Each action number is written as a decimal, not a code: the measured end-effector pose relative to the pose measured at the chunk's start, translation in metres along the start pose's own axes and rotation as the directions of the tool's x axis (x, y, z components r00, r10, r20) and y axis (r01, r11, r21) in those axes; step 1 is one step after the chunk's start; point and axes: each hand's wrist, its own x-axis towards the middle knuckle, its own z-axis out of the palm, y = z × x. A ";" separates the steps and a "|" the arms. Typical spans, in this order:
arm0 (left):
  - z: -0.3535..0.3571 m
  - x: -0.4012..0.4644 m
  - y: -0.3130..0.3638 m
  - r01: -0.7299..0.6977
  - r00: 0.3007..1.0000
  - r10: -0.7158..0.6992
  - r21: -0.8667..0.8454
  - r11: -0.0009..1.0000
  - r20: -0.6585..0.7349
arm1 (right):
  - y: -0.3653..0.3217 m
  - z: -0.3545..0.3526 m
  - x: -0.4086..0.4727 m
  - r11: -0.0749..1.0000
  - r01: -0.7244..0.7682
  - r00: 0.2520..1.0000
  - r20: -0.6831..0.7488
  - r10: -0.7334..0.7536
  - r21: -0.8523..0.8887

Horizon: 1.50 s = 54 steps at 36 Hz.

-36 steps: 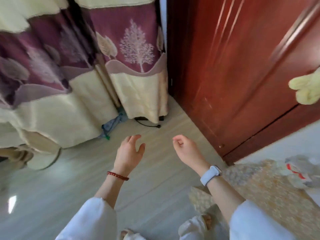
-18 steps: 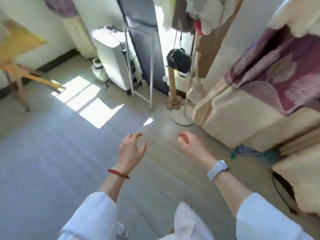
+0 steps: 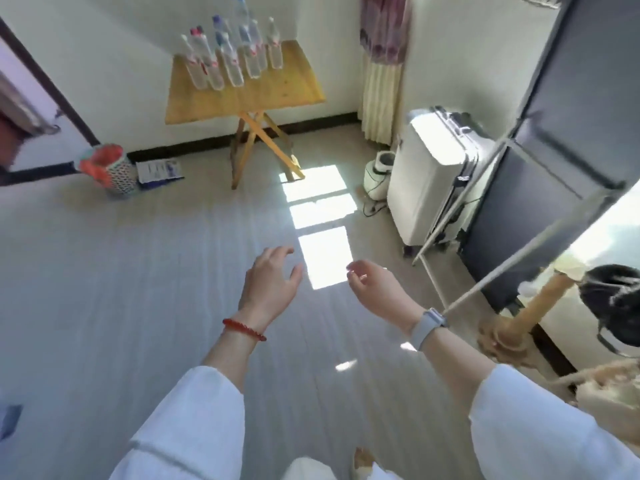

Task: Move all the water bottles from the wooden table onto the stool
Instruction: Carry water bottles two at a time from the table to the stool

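Observation:
Several clear water bottles [image 3: 231,58] with coloured caps stand upright in a cluster on the far part of a wooden folding table [image 3: 277,95] against the white wall. Both hands hover over the floor well short of the table. My left hand [image 3: 270,282], with a red bead bracelet on the wrist, is empty with fingers spread. My right hand [image 3: 375,289], a watch on its wrist, is empty too, its fingers loosely curled apart. No stool is in view.
A white suitcase [image 3: 433,178] and a small white appliance [image 3: 379,173] stand right of the table. A dark panel with a metal rack [image 3: 554,161] fills the right side. A patterned bin [image 3: 110,169] sits by the left wall. A wooden coat stand [image 3: 530,313] is near right.
The view has swung left, from curtains and a red door to the room with the table and bottles. Both hands stay empty and raised in front of me.

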 end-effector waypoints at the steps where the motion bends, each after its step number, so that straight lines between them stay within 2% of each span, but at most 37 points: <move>1: -0.007 0.017 -0.007 0.025 0.999 -0.025 -0.003 1.000 -0.023 | -0.012 0.002 0.022 0.999 0.032 0.999 0.024 -0.032 -0.005; 10: -0.068 0.167 -0.120 0.242 0.946 -0.247 -0.047 0.969 -0.211 | -0.114 0.051 0.231 0.970 0.239 0.958 0.174 -0.227 -0.046; 21: -0.161 0.413 -0.240 0.240 0.923 -0.250 -0.070 0.968 -0.293 | -0.269 0.096 0.490 0.950 0.311 0.940 0.158 -0.304 -0.026; 23: -0.183 0.507 -0.267 0.245 0.930 -0.258 -0.081 0.966 -0.263 | -0.303 0.099 0.579 0.957 0.289 0.950 0.130 -0.283 -0.028; 29: -0.188 0.553 -0.282 0.206 0.927 -0.219 -0.077 0.976 -0.305 | -0.307 0.102 0.624 0.959 0.282 0.955 0.097 -0.281 0.006; 33: -0.193 0.666 -0.319 0.197 0.927 -0.210 -0.075 0.978 -0.311 | -0.333 0.114 0.748 0.950 0.309 0.951 0.017 -0.310 0.035; 36: -0.196 0.740 -0.342 0.221 0.923 -0.230 -0.064 0.973 -0.309 | -0.351 0.123 0.828 0.944 0.329 0.944 0.015 -0.330 0.029; 45: -0.221 0.910 -0.393 0.263 0.925 -0.259 -0.026 0.965 -0.279 | -0.404 0.141 0.998 0.895 0.415 0.910 0.062 -0.411 -0.162; 54: -0.222 1.044 -0.472 0.278 0.939 -0.283 -0.054 0.959 -0.193 | -0.434 0.186 1.131 0.954 0.282 0.959 0.029 -0.280 -0.105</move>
